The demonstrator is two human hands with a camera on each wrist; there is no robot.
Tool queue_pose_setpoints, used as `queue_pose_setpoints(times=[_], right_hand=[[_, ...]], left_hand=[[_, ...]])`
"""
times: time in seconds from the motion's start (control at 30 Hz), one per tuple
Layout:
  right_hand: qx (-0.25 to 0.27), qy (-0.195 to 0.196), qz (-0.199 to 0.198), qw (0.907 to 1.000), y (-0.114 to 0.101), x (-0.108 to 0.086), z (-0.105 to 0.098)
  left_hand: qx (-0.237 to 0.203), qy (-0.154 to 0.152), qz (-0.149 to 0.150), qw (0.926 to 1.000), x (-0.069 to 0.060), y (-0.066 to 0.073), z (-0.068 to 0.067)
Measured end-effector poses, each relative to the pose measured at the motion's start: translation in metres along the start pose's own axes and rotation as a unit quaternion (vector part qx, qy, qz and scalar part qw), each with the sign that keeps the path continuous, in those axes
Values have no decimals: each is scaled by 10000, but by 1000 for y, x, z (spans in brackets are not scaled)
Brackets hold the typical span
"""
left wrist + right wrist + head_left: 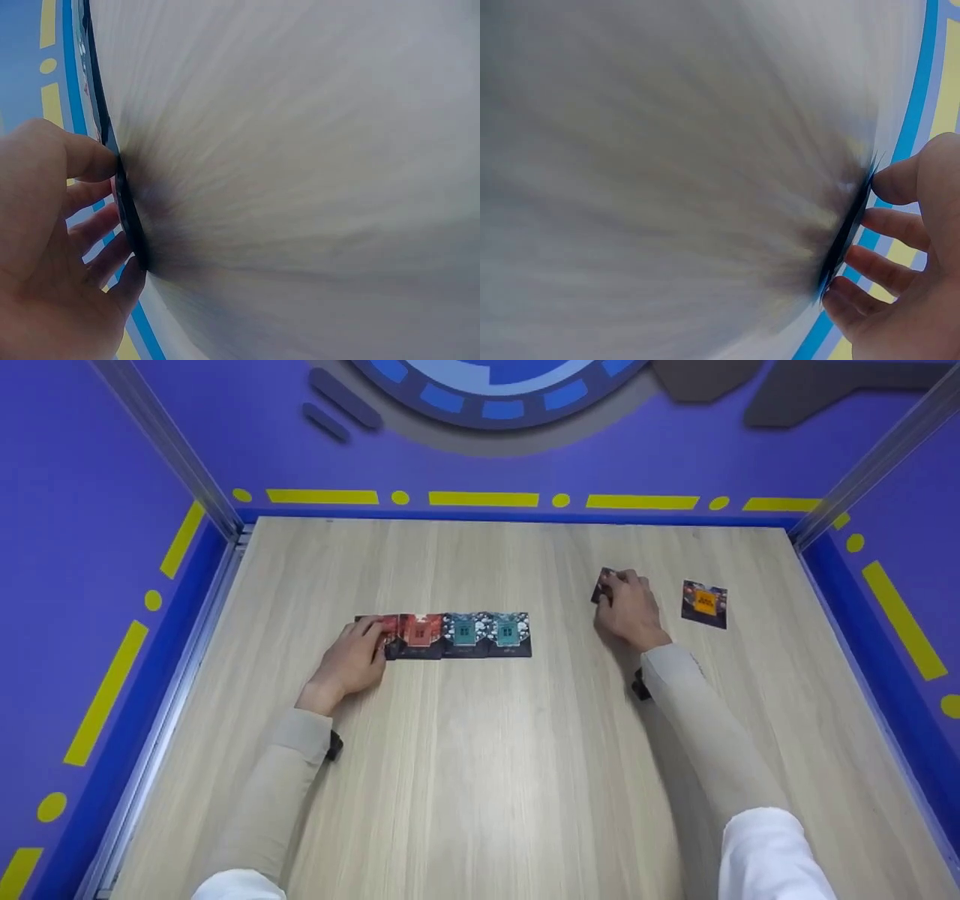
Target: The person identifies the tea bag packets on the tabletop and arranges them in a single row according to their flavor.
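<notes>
Near the middle of the table, several square cards lie in a row. A red card (pixel 421 634), a teal card (pixel 465 631) and another teal card (pixel 509 631) show plainly. My left hand (pixel 350 660) rests on the row's left end, fingertips touching a partly covered red card (pixel 389 638). Farther right, my right hand (pixel 628 607) holds a dark card (pixel 602 583) by curled fingers and thumb; the hand hides most of its face. In the right wrist view, the card (pixel 847 232) appears edge-on under the fingertips, with more than one thin edge showing.
A lone card with an orange square (pixel 704 602) lies to the right of my right hand. The wooden table (pixel 480 780) meets blue panels (pixel 480 472) at the back and sides, with a metal rail (pixel 172 675) along the left edge.
</notes>
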State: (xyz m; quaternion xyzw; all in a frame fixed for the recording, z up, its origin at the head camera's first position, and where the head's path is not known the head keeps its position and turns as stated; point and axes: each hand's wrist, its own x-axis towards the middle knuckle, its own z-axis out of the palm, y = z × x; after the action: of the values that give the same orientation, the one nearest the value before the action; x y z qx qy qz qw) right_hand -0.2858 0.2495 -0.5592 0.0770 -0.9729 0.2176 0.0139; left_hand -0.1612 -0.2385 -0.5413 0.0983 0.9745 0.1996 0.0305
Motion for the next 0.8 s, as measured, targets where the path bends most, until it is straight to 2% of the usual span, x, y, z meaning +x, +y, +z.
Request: queue_pose_setpoints(times=[0.33,0.8], right_hand=[[66,-115,-165,9998,-10,-10,3],[-23,-194,-630,9978,-22,-28,5]], left_hand=[[9,8,-17,10000,0,0,0],[5,-3,-22,10000,0,1,-1]])
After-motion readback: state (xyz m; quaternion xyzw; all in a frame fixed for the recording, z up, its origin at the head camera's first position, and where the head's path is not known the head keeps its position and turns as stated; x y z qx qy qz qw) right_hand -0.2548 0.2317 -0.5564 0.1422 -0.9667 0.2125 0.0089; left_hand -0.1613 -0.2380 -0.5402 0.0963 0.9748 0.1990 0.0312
